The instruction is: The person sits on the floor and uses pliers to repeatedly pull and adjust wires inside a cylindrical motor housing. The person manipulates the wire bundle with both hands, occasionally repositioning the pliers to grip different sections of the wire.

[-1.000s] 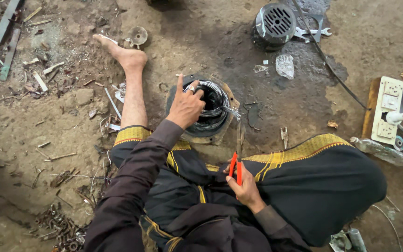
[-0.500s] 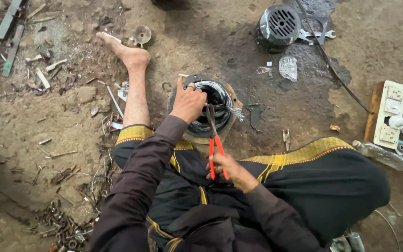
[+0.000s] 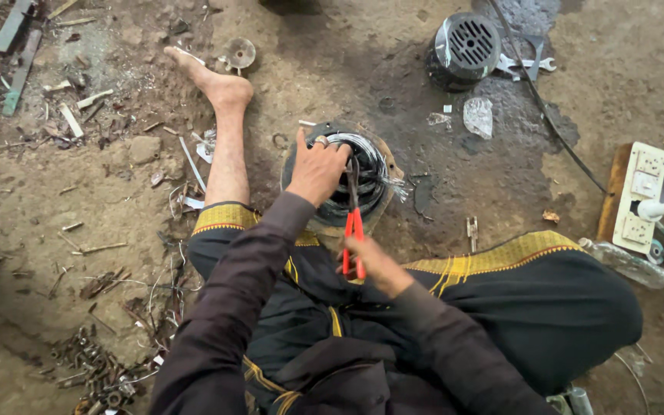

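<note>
A round black motor stator (image 3: 370,173) with shiny wire windings rests on the dirt floor between my legs. My left hand (image 3: 317,169) lies on top of it, fingers spread over the windings, a ring on one finger. My right hand (image 3: 374,261) grips red-handled pliers (image 3: 353,234) by the handles. The pliers' dark jaws reach up into the stator's coil just right of my left hand. My bare left foot (image 3: 217,81) stretches out on the ground to the upper left.
A black motor end cover (image 3: 466,46) and a spanner (image 3: 528,65) lie at the top right, a black cable (image 3: 547,115) running past them. A white switchboard on a wooden board (image 3: 639,196) sits at the right. Metal scraps and bolts (image 3: 94,361) litter the left ground.
My right hand has brought the red pliers from my lap up to the stator, jaws now in the windings. My left hand shifted slightly on top of the stator.
</note>
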Motion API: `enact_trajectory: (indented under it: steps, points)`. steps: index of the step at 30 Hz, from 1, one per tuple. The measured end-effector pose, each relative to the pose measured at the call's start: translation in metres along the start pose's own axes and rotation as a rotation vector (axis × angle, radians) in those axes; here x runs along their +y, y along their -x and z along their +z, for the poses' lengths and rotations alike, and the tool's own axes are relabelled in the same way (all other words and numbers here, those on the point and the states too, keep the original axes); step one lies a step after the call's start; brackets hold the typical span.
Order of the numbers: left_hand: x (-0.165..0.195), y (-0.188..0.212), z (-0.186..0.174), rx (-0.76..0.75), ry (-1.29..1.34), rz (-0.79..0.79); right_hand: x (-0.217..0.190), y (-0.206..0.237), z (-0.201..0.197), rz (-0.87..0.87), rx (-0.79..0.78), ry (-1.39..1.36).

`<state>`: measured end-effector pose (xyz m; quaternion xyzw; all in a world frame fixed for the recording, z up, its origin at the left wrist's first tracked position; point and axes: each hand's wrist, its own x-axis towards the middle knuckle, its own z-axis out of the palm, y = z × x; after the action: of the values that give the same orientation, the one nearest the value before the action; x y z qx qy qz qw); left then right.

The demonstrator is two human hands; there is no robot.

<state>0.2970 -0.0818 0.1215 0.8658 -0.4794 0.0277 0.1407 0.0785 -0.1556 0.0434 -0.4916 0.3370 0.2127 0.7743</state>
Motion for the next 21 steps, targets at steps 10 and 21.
enact_trajectory:
  steps: [10,21]
  points:
    - [0.058,0.117,-0.058,0.232,0.851,-0.490,0.040,-0.019,0.018,-0.096,0.463,-0.017]
    - [0.084,0.149,-0.036,0.233,0.686,-0.449,0.030,-0.020,0.004,-0.141,0.412,0.018]
